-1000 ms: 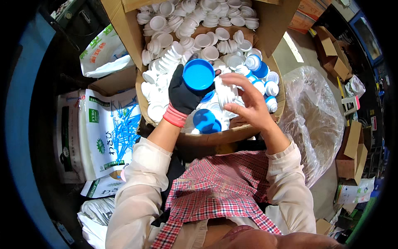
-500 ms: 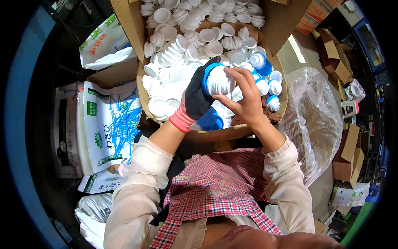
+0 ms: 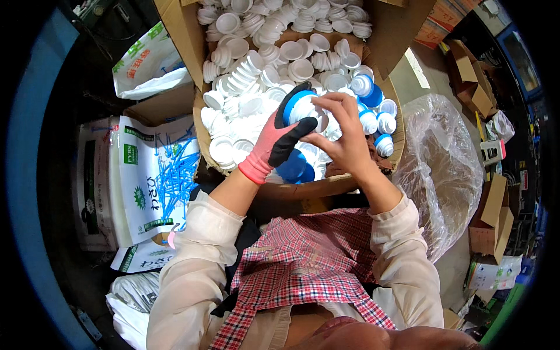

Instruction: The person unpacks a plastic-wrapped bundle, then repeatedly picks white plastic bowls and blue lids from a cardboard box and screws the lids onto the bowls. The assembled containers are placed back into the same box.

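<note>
We see smooth plastic caps (image 3: 300, 70) in a matt cardboard box (image 3: 401, 35), upper centre; glossy, crinkled film (image 3: 437, 169), right.

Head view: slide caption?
Gloved left hand holds a blue-and-white plastic piece, bare right hand alongside, over a cardboard box of white pieces.

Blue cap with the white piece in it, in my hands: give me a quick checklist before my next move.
1. Left hand holding the blue cap: ok, gloved and wrapped around it.
2. Right hand gripping the white piece firmly: cannot tell; its fingers are at the edge.
3. White piece seated evenly: cannot tell, partly hidden by the hands.
4. Both hands gloved: not ok, the right is bare.
5. Work held over the cardboard box: ok.
</note>
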Demonstrator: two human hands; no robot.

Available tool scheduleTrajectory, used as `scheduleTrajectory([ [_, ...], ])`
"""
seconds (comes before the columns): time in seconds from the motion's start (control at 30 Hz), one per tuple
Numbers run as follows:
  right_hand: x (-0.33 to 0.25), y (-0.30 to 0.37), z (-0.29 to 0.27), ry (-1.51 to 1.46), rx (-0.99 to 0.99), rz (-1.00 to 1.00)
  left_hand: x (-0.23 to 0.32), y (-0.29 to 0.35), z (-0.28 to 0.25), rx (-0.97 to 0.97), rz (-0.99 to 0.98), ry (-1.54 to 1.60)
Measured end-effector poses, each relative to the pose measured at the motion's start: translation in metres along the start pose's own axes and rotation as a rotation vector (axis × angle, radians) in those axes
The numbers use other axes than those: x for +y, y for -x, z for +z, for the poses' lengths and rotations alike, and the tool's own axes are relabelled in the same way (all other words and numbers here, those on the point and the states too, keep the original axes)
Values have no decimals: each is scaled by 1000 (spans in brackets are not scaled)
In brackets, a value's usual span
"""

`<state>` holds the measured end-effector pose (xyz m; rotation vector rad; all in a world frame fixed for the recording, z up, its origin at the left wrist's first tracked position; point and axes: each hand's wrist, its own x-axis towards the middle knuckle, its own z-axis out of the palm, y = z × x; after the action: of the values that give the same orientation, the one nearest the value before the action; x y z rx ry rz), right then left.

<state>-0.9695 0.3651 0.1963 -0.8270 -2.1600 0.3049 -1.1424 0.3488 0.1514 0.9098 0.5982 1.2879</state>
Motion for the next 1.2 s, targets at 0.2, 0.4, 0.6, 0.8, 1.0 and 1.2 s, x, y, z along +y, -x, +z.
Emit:
scheduleTrajectory([
  [0.2,43,9,26,-474,211,589,-32,-7,0,13,168,-511],
  [0.4,49,8,34,-365,322,645,-34,0,10,129,45,-960],
  [0.6,66,8,49,-338,283,689,-32,2,16,227,36,-1138],
  [0.8,64,0,54,-402,191,759,-51,-8,-14,249,108,-925],
  [1.0,70,1,61,-250,98,728,-41,-5,-4,161,104,-1166],
  [1.2,77,3,72,-347,57,814,-45,-3,-10,193,127,-1251],
])
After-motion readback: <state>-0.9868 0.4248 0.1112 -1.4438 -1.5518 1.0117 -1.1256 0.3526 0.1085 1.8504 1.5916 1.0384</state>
